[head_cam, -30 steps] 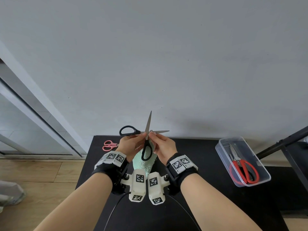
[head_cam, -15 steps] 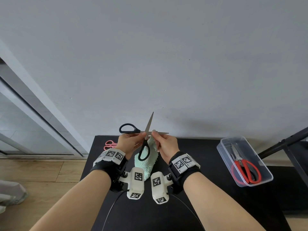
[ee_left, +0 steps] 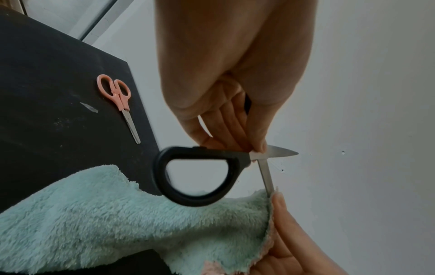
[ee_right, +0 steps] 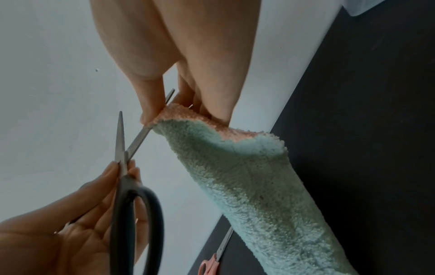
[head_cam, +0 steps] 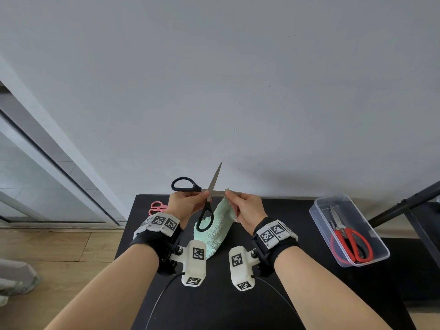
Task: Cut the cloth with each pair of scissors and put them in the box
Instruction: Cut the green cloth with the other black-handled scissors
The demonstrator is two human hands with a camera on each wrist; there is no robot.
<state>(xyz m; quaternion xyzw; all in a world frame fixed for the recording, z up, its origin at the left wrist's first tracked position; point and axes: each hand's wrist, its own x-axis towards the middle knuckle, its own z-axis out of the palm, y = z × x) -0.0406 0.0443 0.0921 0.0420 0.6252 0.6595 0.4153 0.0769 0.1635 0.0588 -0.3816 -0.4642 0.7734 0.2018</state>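
Note:
My left hand [head_cam: 205, 195] pinches the black scissors [head_cam: 206, 217] at their pivot and holds them above the table, blades spread wide. One blade points up; the other lies level toward the right. My right hand [head_cam: 229, 194] pinches the top edge of the mint green cloth [head_cam: 220, 226] against that level blade. The cloth hangs down to the black table [head_cam: 285, 294]. In the left wrist view the fingertips [ee_left: 259, 147] sit on the pivot above the black handle loop [ee_left: 164, 186]. In the right wrist view thumb and fingers hold the cloth's pink edge [ee_right: 181, 113].
Small pink scissors [head_cam: 157, 207] lie at the table's far left corner. At the right stands a clear plastic box [head_cam: 320, 211] with red scissors [head_cam: 351, 238] inside. A grey wall rises just behind the table. A dark metal frame [head_cam: 404, 206] stands at the far right.
My right hand has slid to the right along the level blade, taking the cloth's edge with it. The left hand and scissors have kept nearly still.

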